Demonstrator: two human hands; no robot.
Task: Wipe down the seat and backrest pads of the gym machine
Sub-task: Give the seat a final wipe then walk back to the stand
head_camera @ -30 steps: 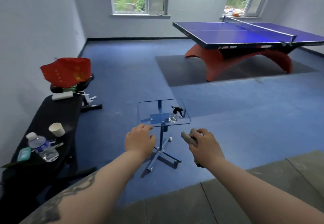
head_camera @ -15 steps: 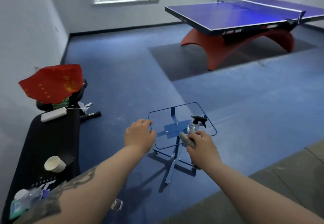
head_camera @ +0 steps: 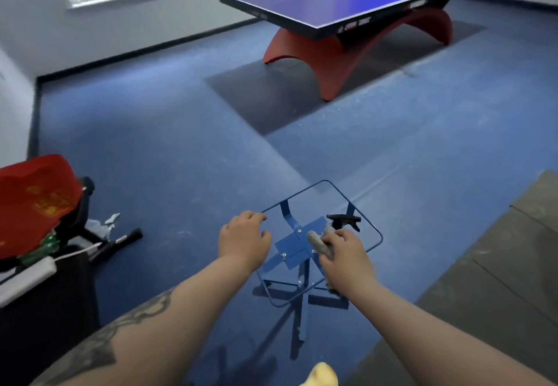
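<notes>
1. the black padded bench [head_camera: 45,310] of the gym machine sits at the lower left, only part of it in view; its pad looks dark, matte and flat, and its black metal frame [head_camera: 117,242] reaches out over the blue floor.
2. on the bench's far end lies a crumpled red cloth [head_camera: 36,204] with yellow marks, soft and folded; just below it rests a white oblong block [head_camera: 27,278] with a thin white cord [head_camera: 78,253] running from it.
3. the left hand [head_camera: 243,239] hovers by the near left edge of the small table, palm down, fingers loosely curled and holding nothing; the forearm behind it bears a dark tattoo.
4. the small stand table [head_camera: 371,243] has a clear, rounded-corner top with a thin blue rim, on a blue metal bracket and post with splayed feet.
5. the right hand [head_camera: 344,253] is closed around a rolled grey cloth [head_camera: 320,243], rough and fibrous, one end poking out past the thumb and the other hanging below the wrist.
6. just beyond the right hand's fingers stands a spray bottle [head_camera: 344,221] with a black trigger head on the tabletop; its clear body is mostly hidden.
7. farther off, a blue table tennis table [head_camera: 347,2] with curved red legs stands on a dark mat.
8. grey mats [head_camera: 498,265] lie at the right.
</notes>
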